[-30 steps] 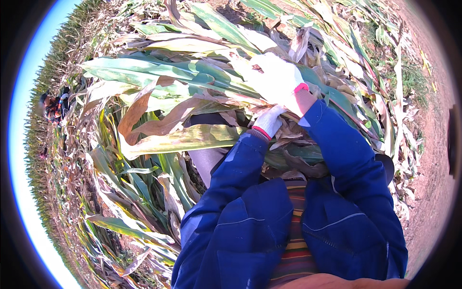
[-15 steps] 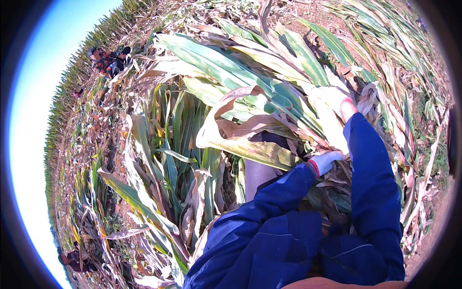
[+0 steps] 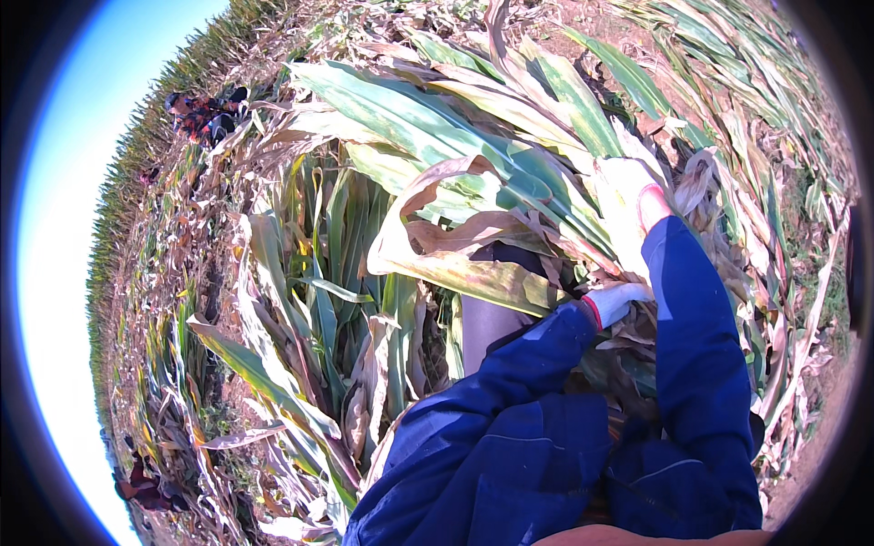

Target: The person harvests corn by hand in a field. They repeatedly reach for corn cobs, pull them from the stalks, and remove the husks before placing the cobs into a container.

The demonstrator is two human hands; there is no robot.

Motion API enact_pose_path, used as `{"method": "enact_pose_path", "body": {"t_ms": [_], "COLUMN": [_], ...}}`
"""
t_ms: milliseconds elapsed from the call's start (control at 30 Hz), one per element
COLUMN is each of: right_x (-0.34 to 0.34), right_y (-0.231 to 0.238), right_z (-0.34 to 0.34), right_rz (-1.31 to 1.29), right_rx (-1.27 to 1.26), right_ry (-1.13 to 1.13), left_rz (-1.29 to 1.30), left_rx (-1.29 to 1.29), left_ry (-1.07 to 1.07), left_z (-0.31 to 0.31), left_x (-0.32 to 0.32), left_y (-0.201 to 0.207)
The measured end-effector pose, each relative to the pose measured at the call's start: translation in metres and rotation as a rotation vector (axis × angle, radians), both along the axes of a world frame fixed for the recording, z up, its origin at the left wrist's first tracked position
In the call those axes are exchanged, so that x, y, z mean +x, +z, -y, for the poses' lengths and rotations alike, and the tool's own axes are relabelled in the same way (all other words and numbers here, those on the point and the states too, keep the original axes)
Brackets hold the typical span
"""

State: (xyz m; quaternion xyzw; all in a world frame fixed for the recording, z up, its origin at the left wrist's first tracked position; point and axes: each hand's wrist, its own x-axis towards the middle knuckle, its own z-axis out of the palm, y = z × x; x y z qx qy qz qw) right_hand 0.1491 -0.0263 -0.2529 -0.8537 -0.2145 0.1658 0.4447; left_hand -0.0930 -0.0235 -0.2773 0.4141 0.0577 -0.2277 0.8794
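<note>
My left hand (image 3: 615, 303), in a pale glove with a red cuff, is closed around the base of dry corn stalks (image 3: 639, 329) in front of my body. Its fingertips disappear among the leaves. Farther out, my right hand (image 3: 630, 179), also gloved, lies on the same bundle, against a bright pale husk (image 3: 621, 232). Glare blurs its fingers into the husk, so their pose is unclear. Broad green corn leaves (image 3: 437, 127) fan out from the bundle to the upper left. A curled dry leaf (image 3: 473, 273) arches over my knee.
More cut corn stalks (image 3: 346, 246) lie to the left, and further rows (image 3: 756, 82) at the upper right. A person in a patterned top (image 3: 196, 116) is at the far upper left, another person (image 3: 146, 490) at the lower left. Standing corn (image 3: 137, 182) borders the field.
My right forearm and hand have shifted slightly to the left. My left hand and the leaf bundle are almost where they were.
</note>
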Motion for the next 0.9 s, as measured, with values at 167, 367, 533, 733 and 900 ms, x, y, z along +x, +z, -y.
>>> {"method": "enact_pose_path", "body": {"t_ms": [167,367,533,733,900], "right_x": [0.029,-0.005,-0.015,-0.035,-0.086], "right_y": [-0.026,-0.002,0.004,0.024,-0.002], "right_z": [0.029,0.027,0.041,0.057,0.128], "right_rz": [0.128,-0.061,-0.126,0.622,0.402], "right_rx": [-0.017,0.227,0.356,-0.240,-0.519], "right_ry": [-0.001,-0.158,-0.278,0.048,-0.068], "left_rz": [0.013,-0.001,-0.053,0.009,-0.099], "left_rx": [0.010,-0.082,-0.047,-0.125,-0.027], "left_ry": [-0.041,-0.020,-0.138,-0.039,-0.040], "left_z": [0.008,0.006,0.004,0.010,0.004], "left_x": [0.003,0.006,0.004,0.004,-0.002], "left_y": [0.001,-0.014,0.003,-0.012,0.018]}}
